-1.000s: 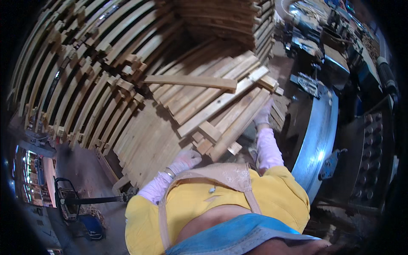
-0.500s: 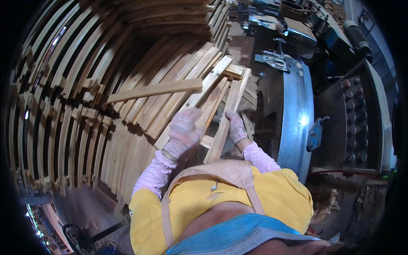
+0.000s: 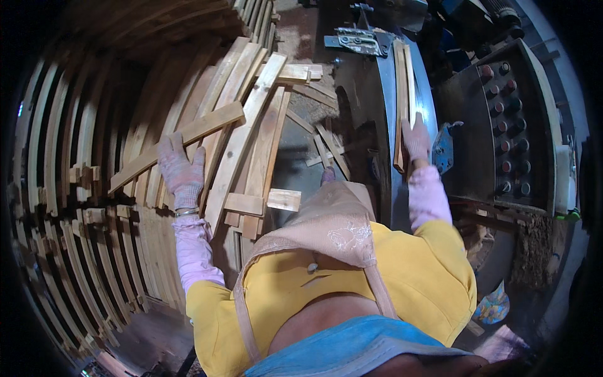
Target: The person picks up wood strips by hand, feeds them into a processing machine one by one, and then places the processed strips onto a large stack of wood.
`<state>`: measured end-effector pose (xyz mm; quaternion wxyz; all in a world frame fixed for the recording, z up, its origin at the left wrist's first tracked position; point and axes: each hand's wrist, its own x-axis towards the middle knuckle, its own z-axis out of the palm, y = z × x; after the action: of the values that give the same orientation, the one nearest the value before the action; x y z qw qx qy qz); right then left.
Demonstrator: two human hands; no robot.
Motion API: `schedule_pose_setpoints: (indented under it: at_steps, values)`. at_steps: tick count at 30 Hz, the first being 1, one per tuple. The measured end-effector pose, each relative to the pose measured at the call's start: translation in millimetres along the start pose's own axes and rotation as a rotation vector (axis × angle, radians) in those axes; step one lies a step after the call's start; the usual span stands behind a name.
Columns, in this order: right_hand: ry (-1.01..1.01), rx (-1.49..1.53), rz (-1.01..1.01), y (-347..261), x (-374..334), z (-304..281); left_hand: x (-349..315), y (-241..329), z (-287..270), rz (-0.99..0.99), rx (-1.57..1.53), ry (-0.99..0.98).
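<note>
My left hand (image 3: 180,168), in a pale knitted glove, rests with spread fingers at the edge of a wooden slat (image 3: 207,127) that lies slantwise across the stack. Over on the right, my gloved right hand (image 3: 416,139) grips the near part of a narrow wooden board (image 3: 401,94) lying lengthwise on the metal machine table (image 3: 424,78). A lighter strip shows along that board's right side; whether it is a second piece I cannot tell. My right fingers point away from me along the wood, and their undersides are hidden.
Tall stacks of slats (image 3: 69,132) fill the left side. Loose boards (image 3: 245,135) and short offcuts (image 3: 284,200) lie in front of me. A metal bracket (image 3: 358,41) stands at the machine's far end, a blue fitting (image 3: 445,147) beside my right hand, and a button panel (image 3: 512,132) farther right.
My right hand has carried a board from in front of me rightward onto the machine table. My left hand has shifted left to the slanting slat. The view has swung right.
</note>
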<state>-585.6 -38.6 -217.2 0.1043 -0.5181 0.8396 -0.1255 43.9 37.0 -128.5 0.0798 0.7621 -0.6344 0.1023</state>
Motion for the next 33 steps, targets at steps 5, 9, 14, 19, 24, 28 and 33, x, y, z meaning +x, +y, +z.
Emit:
schedule_pose_setpoints:
  at_steps: [5, 9, 14, 19, 24, 28, 33]
  values:
    - [0.023, 0.065, 0.005, 42.8, -106.8, -12.1, -5.5, -4.0, 2.3, -0.019, -0.022, -0.002]
    - [0.078, -0.087, 0.117, 30.0, -122.0, -23.2, -1.5, 0.2, 1.9, -0.004, -0.055, -0.009]
    - [0.221, -0.299, 0.14, 13.8, -31.6, -18.3, -1.7, -0.3, 2.4, -0.009, -0.078, -0.002]
    - [0.432, -0.134, 0.047, -13.8, 102.2, -21.8, -0.1, -2.3, 2.3, -0.069, -0.078, -0.06]
    - [0.384, 0.189, -0.183, -72.4, 110.9, -39.1, -3.8, -6.1, 1.3, -0.068, -0.1, -0.049]
    - [-0.096, -0.102, -0.152, -37.0, 15.2, -29.6, -3.2, -2.7, -1.6, -0.087, -0.117, -0.07]
    - [-0.13, -0.16, 0.107, 8.2, -109.8, -43.7, -4.6, -6.5, 2.4, -0.036, -0.09, -0.035]
